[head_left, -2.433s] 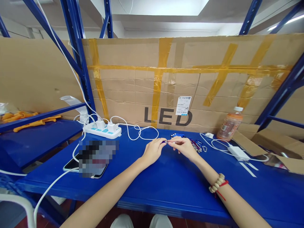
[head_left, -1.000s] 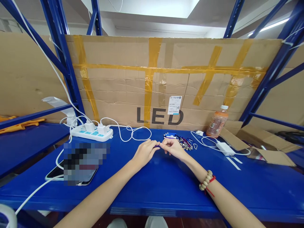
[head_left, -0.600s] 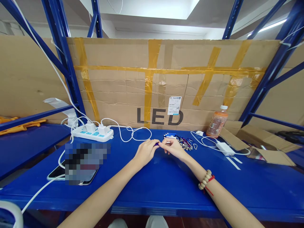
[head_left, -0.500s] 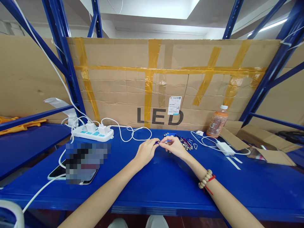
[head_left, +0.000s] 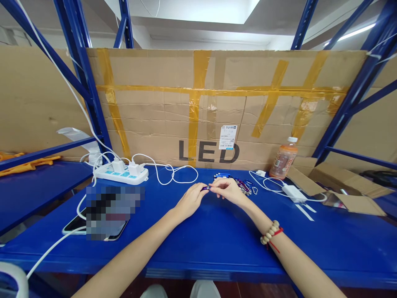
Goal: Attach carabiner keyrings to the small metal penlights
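Observation:
My left hand (head_left: 190, 200) and my right hand (head_left: 228, 191) meet fingertip to fingertip over the blue table (head_left: 217, 244). Between them they pinch a small purple cylinder (head_left: 205, 188), mostly hidden by the fingers. Just behind my right hand lies a heap of small blue cylinders (head_left: 222, 176) and coloured clips (head_left: 245, 186). A bead bracelet with a red cord sits on my right wrist.
A white power strip (head_left: 121, 175) with plugged chargers and looping white cables sits back left. A phone (head_left: 93, 223) lies front left. An orange drink bottle (head_left: 283, 159), a white adapter (head_left: 294, 193) and an open cardboard box (head_left: 341, 188) stand to the right. A taped cardboard wall backs the table.
Both hands stay joined on the small purple cylinder with only slight finger shifts. The camera view swung left early on, then held steady.

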### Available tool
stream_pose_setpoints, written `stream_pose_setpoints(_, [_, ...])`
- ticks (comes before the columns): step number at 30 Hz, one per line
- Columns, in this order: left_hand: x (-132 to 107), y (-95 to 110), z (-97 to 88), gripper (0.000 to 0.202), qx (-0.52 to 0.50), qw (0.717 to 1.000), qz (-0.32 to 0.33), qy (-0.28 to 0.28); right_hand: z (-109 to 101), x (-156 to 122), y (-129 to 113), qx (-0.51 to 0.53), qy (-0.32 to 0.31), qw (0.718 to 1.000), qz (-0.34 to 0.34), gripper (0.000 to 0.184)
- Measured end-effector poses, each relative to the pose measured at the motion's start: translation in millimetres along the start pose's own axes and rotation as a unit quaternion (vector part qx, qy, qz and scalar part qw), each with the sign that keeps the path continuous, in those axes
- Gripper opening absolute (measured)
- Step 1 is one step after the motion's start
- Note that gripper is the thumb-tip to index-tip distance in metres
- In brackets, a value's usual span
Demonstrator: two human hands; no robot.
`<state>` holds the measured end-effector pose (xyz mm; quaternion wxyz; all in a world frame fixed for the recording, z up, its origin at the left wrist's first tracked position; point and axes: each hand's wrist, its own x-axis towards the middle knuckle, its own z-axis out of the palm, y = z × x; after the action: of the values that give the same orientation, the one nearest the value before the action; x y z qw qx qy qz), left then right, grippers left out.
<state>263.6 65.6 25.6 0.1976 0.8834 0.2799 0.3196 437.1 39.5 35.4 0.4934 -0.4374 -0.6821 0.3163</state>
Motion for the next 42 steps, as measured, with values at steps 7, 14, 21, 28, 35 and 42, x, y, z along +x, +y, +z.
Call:
stream_pose_setpoints(7, [-5.3,3.5,-4.9,0.026,-0.011,0.998,0.023,-0.049,0.6,-2.3,-1.0,-0.009,-0.027,1.0,-0.012,0.025])
stream_pose_setpoints(14, [-5.5,-0.4,-0.7,0.026,0.001,0.999,0.014,-0.043,4.6,-3.0,-0.4,-0.017,-0.023,0.999,-0.016,0.029])
stream_pose_setpoints(21, [-5.4,-0.9,0.9,0.027,0.029,0.999,0.032,-0.01,4.5,-3.1,0.1,-0.061,-0.003,0.997,-0.05,0.03])
stream_pose_setpoints(28, [-5.1,-3.5,3.7,0.026,0.076,0.995,0.044,0.044,9.4,-2.7,-5.5,-0.035,0.021,0.999,0.001,0.035])
stream_pose_setpoints(35, [-3.6,-2.9,-0.4,0.024,0.08,0.994,0.061,0.047,10.6,-2.5,-7.9,-0.036,0.017,0.993,0.107,0.035])
stream_pose_setpoints(42, [0.3,-0.3,0.1,0.023,0.069,0.996,0.045,0.041,9.3,-0.4,-3.1,-0.056,0.039,0.993,0.1,0.032])
